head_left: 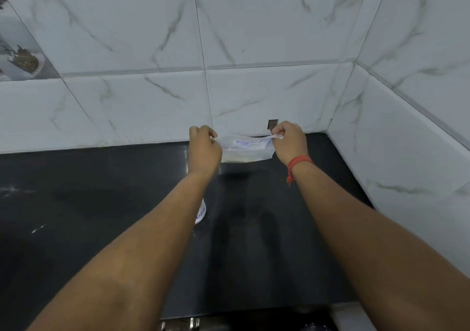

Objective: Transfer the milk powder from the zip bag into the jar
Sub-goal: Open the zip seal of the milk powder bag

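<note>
A clear zip bag with pale powder at its bottom hangs above the black counter, near the back wall. My left hand pinches the bag's top left corner and my right hand pinches its top right corner, stretching the top edge between them. A jar with a white label peeks out from behind my left forearm; most of it is hidden.
White marble-pattern tiled walls rise behind the counter and along its right side, meeting in a corner. A small dark square hole sits in the back wall just above the bag. Metal fittings show at the counter's front edge.
</note>
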